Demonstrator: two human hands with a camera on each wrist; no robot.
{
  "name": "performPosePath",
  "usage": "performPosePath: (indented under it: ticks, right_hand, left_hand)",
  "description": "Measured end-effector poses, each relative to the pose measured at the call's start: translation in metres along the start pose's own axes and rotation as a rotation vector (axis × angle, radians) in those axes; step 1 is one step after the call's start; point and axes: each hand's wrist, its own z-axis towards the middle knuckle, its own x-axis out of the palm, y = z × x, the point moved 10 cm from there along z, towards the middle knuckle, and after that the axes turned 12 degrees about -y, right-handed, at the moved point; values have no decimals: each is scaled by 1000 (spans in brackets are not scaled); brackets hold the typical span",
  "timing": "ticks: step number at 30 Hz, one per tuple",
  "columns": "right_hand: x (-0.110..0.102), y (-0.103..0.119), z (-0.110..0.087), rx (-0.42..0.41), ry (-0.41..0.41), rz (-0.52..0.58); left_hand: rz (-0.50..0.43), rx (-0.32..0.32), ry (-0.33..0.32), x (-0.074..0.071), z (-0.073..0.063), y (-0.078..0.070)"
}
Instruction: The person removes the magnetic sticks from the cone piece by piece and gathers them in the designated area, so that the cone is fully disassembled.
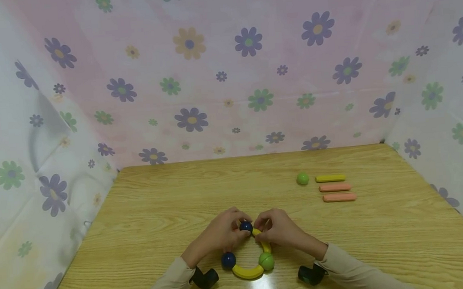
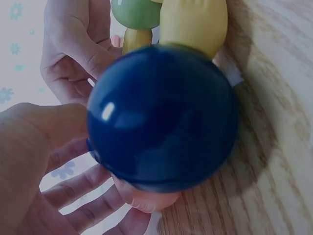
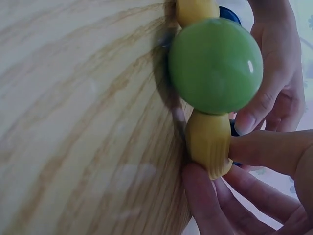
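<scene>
My left hand (image 1: 227, 230) pinches a dark blue ball (image 1: 245, 226) at the far side of a ring of toy pieces on the table. Between thumb and fingers, my right hand (image 1: 282, 229) holds a curved yellow rod (image 1: 267, 247), its upper end against that ball. The rod's lower end meets a green ball (image 1: 266, 261). From there a second curved yellow rod (image 1: 247, 272) runs to another dark blue ball (image 1: 228, 260) at the left. A pink piece (image 2: 157, 200) shows beyond this ball in the left wrist view, partly covered by ball and fingers.
Farther back on the right of the wooden table (image 1: 170, 190) lie a loose green ball (image 1: 302, 178), a straight yellow rod (image 1: 330, 178) and two pink rods (image 1: 339, 197). Flowered cloth (image 1: 227, 86) walls the back and sides. A black wrist camera (image 1: 205, 279) hangs by each forearm.
</scene>
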Motion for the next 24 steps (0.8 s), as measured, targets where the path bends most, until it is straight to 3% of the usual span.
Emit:
performPosePath:
  ticks: [11,18,24]
  right_hand:
    - [-2,3,2,19,-27,-61]
    - [-15,-4,1,36,-89,-108]
    - [-20,-15,-2,58,-90,-95]
  left_hand:
    - [20,29,-18,3,1,0]
    - [6,-11,-71,-4,-2,10]
    - [-15,-36,-101,-9,-3,17]
